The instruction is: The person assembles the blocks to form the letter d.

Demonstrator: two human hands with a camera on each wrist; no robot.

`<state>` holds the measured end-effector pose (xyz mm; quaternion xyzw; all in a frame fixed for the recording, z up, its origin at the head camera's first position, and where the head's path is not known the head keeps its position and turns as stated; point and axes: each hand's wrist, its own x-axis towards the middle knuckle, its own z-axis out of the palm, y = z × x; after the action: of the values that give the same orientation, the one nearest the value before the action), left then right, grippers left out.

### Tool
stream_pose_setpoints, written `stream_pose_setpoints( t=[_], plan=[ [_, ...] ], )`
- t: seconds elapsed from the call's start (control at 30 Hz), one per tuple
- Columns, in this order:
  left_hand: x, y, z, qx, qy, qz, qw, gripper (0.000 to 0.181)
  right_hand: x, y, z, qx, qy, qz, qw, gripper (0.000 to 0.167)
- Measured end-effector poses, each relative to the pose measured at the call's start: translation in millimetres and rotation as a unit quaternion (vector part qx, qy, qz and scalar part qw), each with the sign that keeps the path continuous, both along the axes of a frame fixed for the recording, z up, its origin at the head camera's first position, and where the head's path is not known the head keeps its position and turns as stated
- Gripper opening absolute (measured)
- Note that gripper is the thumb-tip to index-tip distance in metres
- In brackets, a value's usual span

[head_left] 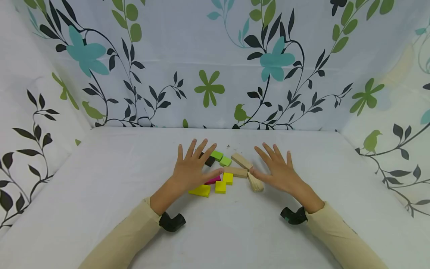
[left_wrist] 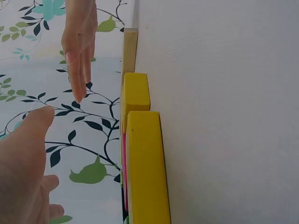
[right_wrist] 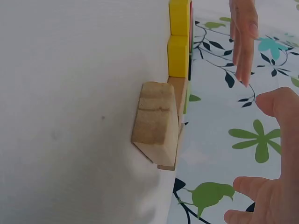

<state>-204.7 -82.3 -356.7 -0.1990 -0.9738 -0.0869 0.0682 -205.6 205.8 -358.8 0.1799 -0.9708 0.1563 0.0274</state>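
Observation:
A loose cluster of toy blocks lies on the white table. Over its left side hovers my left hand [head_left: 191, 170], fingers spread, holding nothing. A long yellow block [head_left: 200, 190], a magenta block [head_left: 213, 181] and a black block [head_left: 210, 161] are partly under it. Two small yellow blocks [head_left: 220, 187] and two green blocks [head_left: 226, 161] sit in the middle. My right hand [head_left: 279, 172], also spread and holding nothing, is raised at the right of the cluster. Nearest to it are three plain wooden blocks [head_left: 256, 182]. In the right wrist view a wooden block [right_wrist: 155, 114] stands out closest.
The white tabletop [head_left: 228, 235] surrounds the blocks. Behind it hangs a curtain [head_left: 168, 93] printed with leaves, flowers and birds, which also runs along both sides. Black wrist-worn devices [head_left: 172, 222] sit at both sleeve cuffs.

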Motion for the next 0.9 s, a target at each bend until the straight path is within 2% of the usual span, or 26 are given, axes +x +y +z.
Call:
stream_pose_setpoints(
  t=[0.23,0.5,0.73,0.9],
  plan=[
    [1.7,10.3,-4.6,-0.008,0.0,-0.025,0.9997,0.079,4.2,-2.8,-5.1,-0.012,0.001,0.018,0.9998,0.079],
    [11.5,27.3,-3.2,-0.01,0.021,-0.062,0.9978,0.076,7.2,-6.5,-11.2,-0.001,0.003,0.024,0.9997,0.079],
    [14.2,40.6,-8.2,-0.059,0.05,-0.108,0.9912,0.07,9.0,-6.1,-18.6,-0.002,-0.013,0.046,0.9989,0.076],
    [16.6,44.8,-10.8,-0.065,0.073,-0.13,0.9867,0.061,11.2,-6.4,-18.5,-0.005,-0.02,0.051,0.9985,0.071]
  ],
)
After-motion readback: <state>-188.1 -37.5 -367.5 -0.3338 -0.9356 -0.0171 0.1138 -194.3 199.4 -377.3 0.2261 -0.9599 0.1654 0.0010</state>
